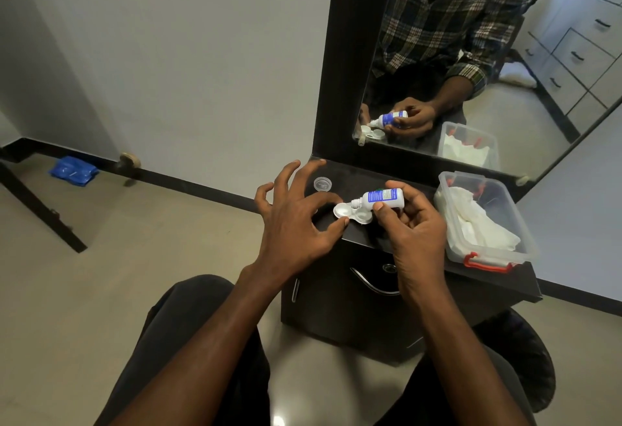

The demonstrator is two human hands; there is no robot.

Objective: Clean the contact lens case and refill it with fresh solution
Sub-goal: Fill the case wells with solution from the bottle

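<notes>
A white contact lens case [351, 214] lies open on the dark cabinet top [363, 176]. My right hand [412, 227] grips a small white solution bottle [380, 198] with a blue label, tipped sideways so its nozzle points into the case's left well. My left hand [296, 220] pinches the left edge of the case between thumb and forefinger, with the other fingers spread above it. A clear round cap [323, 184] sits on the cabinet top behind the case.
A clear plastic box [484, 220] with red clips holds white tissue at the right of the cabinet top. A mirror [471, 55] stands behind. The cabinet drawer handle [372, 282] faces me. A blue packet [73, 169] lies on the floor at left.
</notes>
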